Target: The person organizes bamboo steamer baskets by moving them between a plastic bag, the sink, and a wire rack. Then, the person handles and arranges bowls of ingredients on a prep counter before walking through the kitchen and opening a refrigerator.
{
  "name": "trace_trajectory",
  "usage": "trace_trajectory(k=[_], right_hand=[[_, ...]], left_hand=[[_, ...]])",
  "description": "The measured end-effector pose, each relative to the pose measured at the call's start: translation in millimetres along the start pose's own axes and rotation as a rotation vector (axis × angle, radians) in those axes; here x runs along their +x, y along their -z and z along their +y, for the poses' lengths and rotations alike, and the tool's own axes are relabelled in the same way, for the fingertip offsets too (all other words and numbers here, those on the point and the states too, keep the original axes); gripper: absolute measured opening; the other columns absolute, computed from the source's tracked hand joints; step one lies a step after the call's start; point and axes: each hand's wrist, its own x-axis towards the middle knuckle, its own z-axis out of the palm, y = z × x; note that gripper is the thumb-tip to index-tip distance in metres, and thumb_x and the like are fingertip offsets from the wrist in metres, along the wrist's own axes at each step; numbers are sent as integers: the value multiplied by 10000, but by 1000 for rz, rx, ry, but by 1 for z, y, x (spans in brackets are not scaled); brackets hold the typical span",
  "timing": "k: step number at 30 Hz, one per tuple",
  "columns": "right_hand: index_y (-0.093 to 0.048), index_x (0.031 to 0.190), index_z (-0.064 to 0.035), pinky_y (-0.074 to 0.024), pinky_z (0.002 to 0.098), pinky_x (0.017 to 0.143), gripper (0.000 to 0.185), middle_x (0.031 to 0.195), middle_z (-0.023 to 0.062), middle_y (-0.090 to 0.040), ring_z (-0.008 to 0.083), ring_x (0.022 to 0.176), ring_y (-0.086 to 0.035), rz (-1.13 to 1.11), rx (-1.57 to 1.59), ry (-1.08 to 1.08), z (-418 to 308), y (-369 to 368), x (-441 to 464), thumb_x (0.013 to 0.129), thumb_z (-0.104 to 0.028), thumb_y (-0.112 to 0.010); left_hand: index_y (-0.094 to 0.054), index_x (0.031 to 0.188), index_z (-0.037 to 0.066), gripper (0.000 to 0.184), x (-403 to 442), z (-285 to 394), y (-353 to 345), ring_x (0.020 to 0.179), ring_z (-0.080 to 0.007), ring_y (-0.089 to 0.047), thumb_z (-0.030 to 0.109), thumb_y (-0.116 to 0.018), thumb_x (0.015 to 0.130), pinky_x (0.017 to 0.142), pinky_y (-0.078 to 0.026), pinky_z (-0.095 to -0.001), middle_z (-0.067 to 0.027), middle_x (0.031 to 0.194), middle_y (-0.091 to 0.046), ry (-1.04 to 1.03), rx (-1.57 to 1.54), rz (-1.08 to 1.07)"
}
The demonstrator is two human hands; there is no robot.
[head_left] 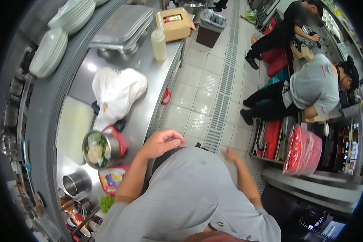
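My left hand is raised in front of my waist, near the edge of the steel counter. Its fingers are curled together, and whatever they may hold is hidden. On the other side of my body hangs my right hand, blurred by motion, its fingers unclear. On the counter beside my left arm stands a metal pot with greens and pale pieces inside. A white plastic bag lies beyond it. Next to the pot is a colourful packet, with leafy greens below it.
A cutting board lies along the counter's far side. A squeeze bottle and a cardboard box stand farther along. Two people work at the right-hand counter. A bin stands on the tiled floor, near a drain grate.
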Motion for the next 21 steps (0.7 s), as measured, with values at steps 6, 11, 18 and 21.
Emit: trace_trajectory(k=[6, 11, 18, 21], right_hand=[[-708, 1110, 4, -515, 537, 929, 616, 1089, 261, -708, 454, 1049, -666, -177, 429, -303, 133, -95, 13, 1001, -538, -437], [-728, 1002, -18, -527, 535, 875, 505, 998, 243, -717, 432, 968, -682, -69, 458, -230, 170, -11, 104, 991, -451, -469], [-731, 881, -7, -535, 525, 845, 370, 945, 260, -710, 430, 934, -681, 251, -56, 188, 229, 307, 411, 979, -315, -550], [-661, 966, 23, -540, 437, 791, 204, 957, 223, -696, 360, 883, -682, 386, 310, 93, 143, 508, 460, 956, -179, -634]], left_hand=[[-663, 1143, -4, 202, 209, 72, 46, 1031, -127, -656, 158, -630, 1029, 936, -527, -306, -58, 1089, -700, -36, 172, -106], [-670, 1127, 5, 212, 370, 79, 49, 997, -116, -655, 187, -650, 1019, 903, -533, -301, -48, 1063, -703, -22, 261, -95], [-683, 1072, 17, 201, 484, 126, 72, 919, -107, -658, 198, -698, 984, 846, -540, -291, -38, 975, -701, 15, 341, 242], [-677, 1102, 22, 251, 521, 123, 112, 905, -120, -672, 246, -693, 990, 806, -545, -290, -51, 996, -718, 80, 197, 377]])
